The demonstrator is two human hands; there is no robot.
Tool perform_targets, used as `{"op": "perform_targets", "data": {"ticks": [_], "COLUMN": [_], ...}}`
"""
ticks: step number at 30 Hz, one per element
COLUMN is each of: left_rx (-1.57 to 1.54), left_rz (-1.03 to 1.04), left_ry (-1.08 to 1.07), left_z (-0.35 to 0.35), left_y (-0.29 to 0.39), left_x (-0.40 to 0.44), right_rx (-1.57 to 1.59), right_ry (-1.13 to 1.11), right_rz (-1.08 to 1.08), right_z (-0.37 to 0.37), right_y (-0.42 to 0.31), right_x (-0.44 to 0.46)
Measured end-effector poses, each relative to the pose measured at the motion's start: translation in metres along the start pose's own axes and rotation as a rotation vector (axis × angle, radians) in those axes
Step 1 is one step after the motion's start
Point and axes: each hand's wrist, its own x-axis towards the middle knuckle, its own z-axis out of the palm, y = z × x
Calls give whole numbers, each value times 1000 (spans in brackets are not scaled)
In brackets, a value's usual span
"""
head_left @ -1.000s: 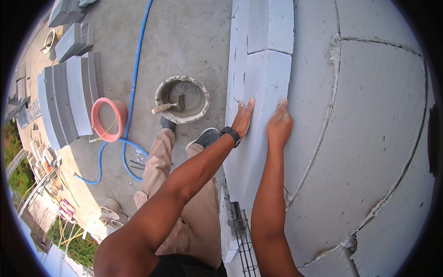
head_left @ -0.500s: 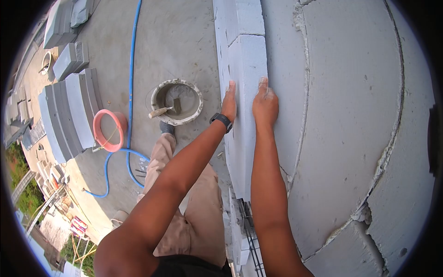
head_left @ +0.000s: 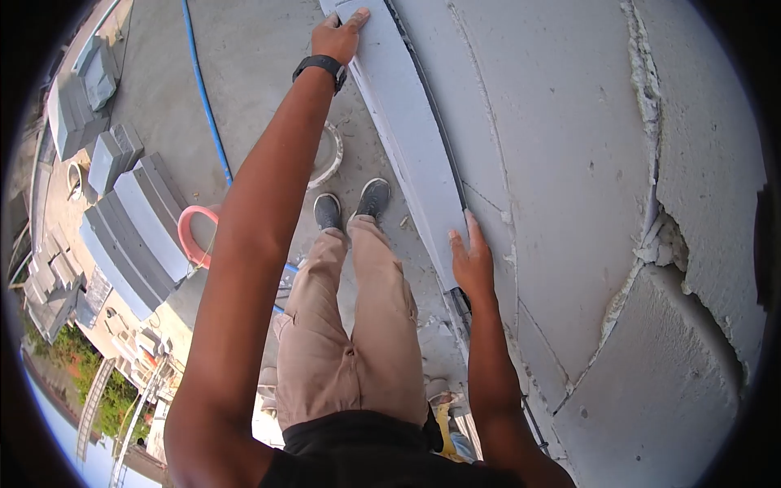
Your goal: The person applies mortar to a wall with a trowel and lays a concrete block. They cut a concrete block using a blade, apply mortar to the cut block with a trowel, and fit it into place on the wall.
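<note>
Two-ended contact now vs side by side 0.5 s ago: L hand point(head_left: 338, 36) at far end, fingers partly hidden, can't tell if gripping; pale block point(head_left: 411, 134) btwn hands, steadied at both ends prob.; R hand point(head_left: 474, 264) at near end, fingers spread, not wrapped; jointed grey surface point(head_left: 569, 122) just beside. No legible txt/brands.

Long pale block point(head_left: 415, 138) along floor's point(head_left: 252, 49) right edge. Left hand point(head_left: 337, 37) on block's far part; right hand point(head_left: 473, 264) at near end. Pink bucket point(head_left: 187, 237) partly behind left arm point(head_left: 260, 211).
</note>
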Motion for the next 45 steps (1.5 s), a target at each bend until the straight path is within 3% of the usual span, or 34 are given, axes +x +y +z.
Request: {"op": "perform_targets", "data": {"ticks": [3, 5, 8, 10, 17, 25, 28, 30, 35, 37, 41, 43, 45], "left_rx": [-117, -20, -58, -79, -61, -83, -93, -123, -125, -60, -4, -57, -109], "left_rz": [48, -115, -130, -137, -85, 11, 35, 10, 30, 14, 81, 73, 81], "left_ry": [-20, 42, 7, 15, 25, 12, 5, 101, 60, 28, 194, 171, 156], "left_z": [0, 7, 6, 8, 18, 14, 15, 17, 14, 11, 16, 16, 13], "left_y": [-11, -8, -10, -4, 3, -10, -7, -2, -7, -11, -26, -26, -18], "left_x": [10, 11, 19, 14, 0, 7, 2, -1, 5, 9, 19, 15, 14], "right_rx": [-9, -12, 12, 228, 169, 215, 355, 311, 222, 348, 307, 230, 480], "right_ry": [14, 51, 100, 74, 165, 97, 214, 205, 210, 249, 160, 64, 93], "right_rz": [109, 187, 304, 358, 158, 316, 213, 227, 271, 283, 353, 468, 484], "right_z": [8, 13, 18, 17, 30, 14, 37, 33, 33, 35, 28, 25, 34], "right_y": [55, 79, 96, 98, 112, 83, 110, 107, 101, 98, 98, 100, 110], "right_x": [-34, -55, -59, -61, -57, -58, -56, -58, -56, -59, -57, -56, -57]}}
